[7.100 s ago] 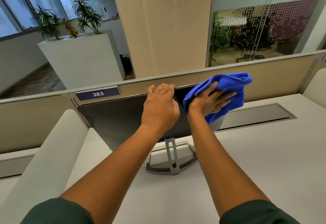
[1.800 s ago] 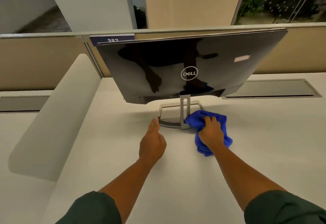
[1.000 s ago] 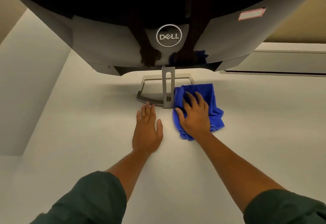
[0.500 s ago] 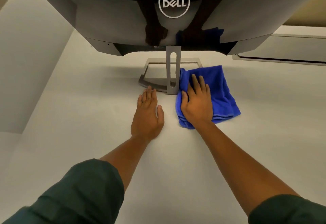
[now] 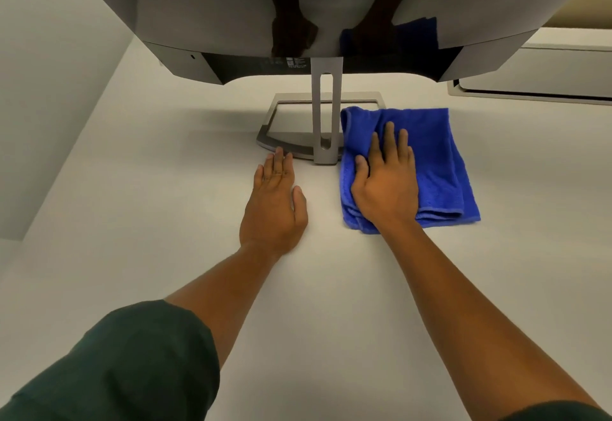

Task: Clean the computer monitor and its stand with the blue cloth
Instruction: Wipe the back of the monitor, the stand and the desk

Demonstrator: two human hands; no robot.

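Observation:
The glossy back of the monitor (image 5: 212,6) fills the top of the view, tilted toward me, and mirrors both my arms. Its grey stand (image 5: 326,115) rises from an open rectangular base (image 5: 284,144) on the desk. The folded blue cloth (image 5: 433,162) lies flat on the desk, its left edge against the right side of the stand base. My right hand (image 5: 385,182) presses flat on the cloth with straight fingers. My left hand (image 5: 273,205) rests palm down on the desk, fingertips touching the front left rim of the base.
The white desk (image 5: 165,221) stretches all round my arms. A raised white side panel (image 5: 49,122) borders the desk on the left. A recessed cable tray lid (image 5: 546,82) sits at the right behind the monitor.
My head has moved closer and lower, so the monitor back and stand look larger. The cloth lies spread wider to the right. Both hands stay flat in about the same places.

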